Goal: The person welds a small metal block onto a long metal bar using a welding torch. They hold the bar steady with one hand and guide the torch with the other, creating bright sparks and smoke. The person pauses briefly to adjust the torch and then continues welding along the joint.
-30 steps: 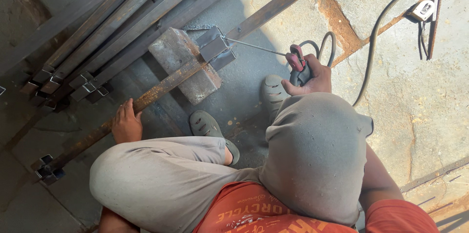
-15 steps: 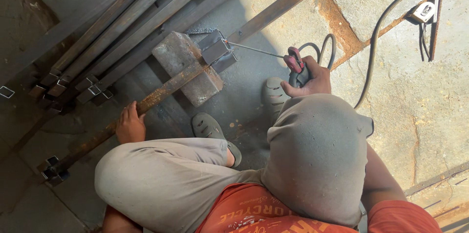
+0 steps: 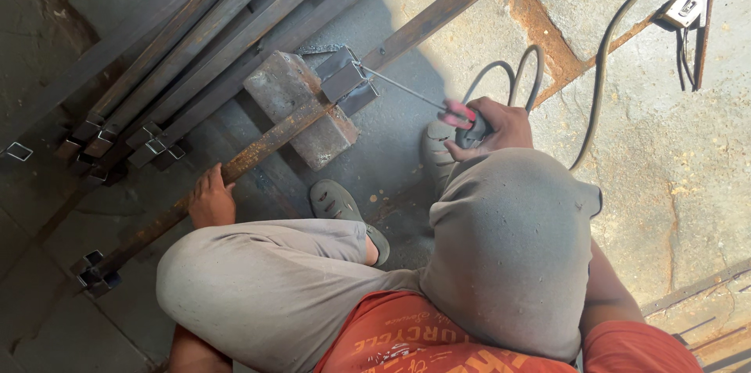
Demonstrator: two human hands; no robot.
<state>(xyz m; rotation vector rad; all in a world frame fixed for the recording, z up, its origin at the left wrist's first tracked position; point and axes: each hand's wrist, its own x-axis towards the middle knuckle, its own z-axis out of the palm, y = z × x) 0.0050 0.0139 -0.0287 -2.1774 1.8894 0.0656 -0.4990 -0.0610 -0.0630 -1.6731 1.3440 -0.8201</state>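
Observation:
I squat on a concrete floor, grey trousers and orange shirt below me. My left hand [image 3: 210, 199] presses down on a long rusty square steel tube [image 3: 274, 138] that lies across a grey stone block [image 3: 301, 107]. My right hand [image 3: 497, 127] grips a welding electrode holder [image 3: 461, 116] with a red jaw. Its thin electrode rod [image 3: 399, 87] reaches left to a short steel piece [image 3: 344, 80] set against the tube, its tip touching the joint.
Several dark steel tubes [image 3: 188, 52] lie in a bundle at the upper left. A black welding cable [image 3: 602, 68] curves across the floor on the right toward a white plug box [image 3: 683, 9]. My sandalled feet [image 3: 340, 205] rest by the block.
The view has drifted slightly. Both hands keep their hold; the electrode tip stays at the short piece.

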